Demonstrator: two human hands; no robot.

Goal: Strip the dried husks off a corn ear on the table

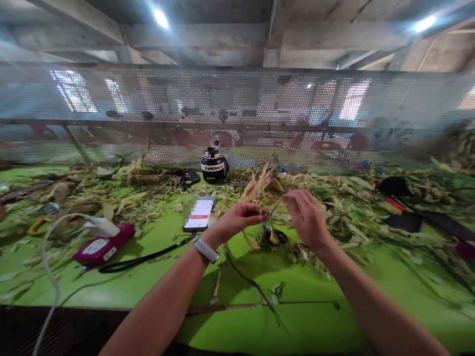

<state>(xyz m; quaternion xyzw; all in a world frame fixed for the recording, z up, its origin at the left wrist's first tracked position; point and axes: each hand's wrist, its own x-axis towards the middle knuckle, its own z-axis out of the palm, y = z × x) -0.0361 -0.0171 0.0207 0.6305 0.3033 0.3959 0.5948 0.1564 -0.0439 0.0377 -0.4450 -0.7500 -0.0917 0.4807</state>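
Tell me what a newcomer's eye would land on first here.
Probably the bright green table, strewn with pale husk-like scraps on both sides. Next, at the centre, the left hand and right hand, with a thin pale strip between them. Then the dark ENERGY bottle beyond them, before the perforated screen, and the magenta power block at left.

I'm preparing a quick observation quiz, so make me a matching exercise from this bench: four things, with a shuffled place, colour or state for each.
1. Husk strip
2. Phone
3. Bottle
4. Socket block

A. Purple
B. Screen lit
C. Between left hand and right hand
D. In front of the perforated screen, lid raised

Pairs: 1-C, 2-B, 3-D, 4-A
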